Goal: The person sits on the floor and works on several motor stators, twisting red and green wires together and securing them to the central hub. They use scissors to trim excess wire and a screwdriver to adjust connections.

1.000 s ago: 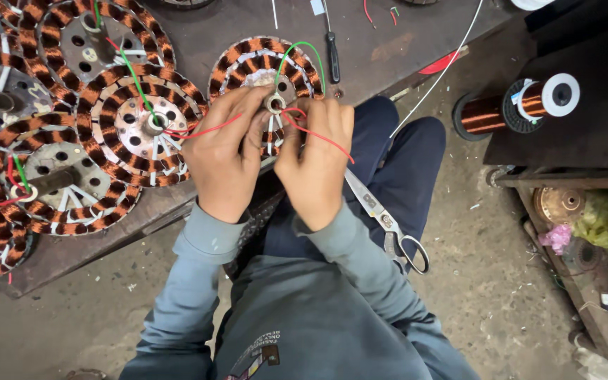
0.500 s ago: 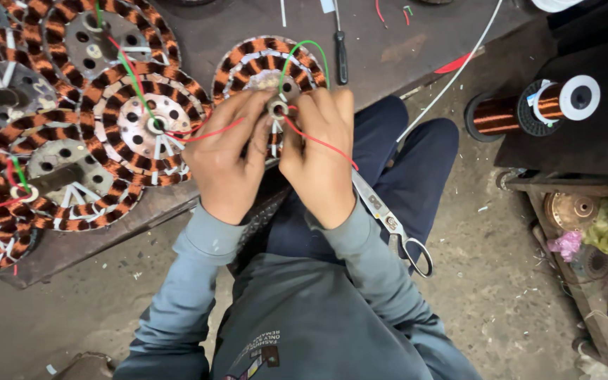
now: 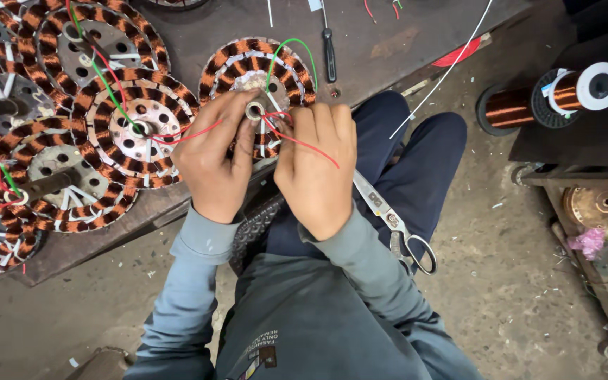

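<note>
Both hands are working at the bench's near edge, the left hand [image 3: 212,158] and right hand [image 3: 317,165] pinching red wires [image 3: 304,144] on a copper coil ring [image 3: 258,70]

The scene is viewed from a single head-worn camera, aimed steeply down and close; the surface [image 3: 416,42] is seen far, the floor [image 3: 522,281] right.

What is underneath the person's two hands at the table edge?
Under the left hand and right hand lies a copper-wound stator with red wires and a green wire. Its near half and the fingertips' grip are covered.
</note>
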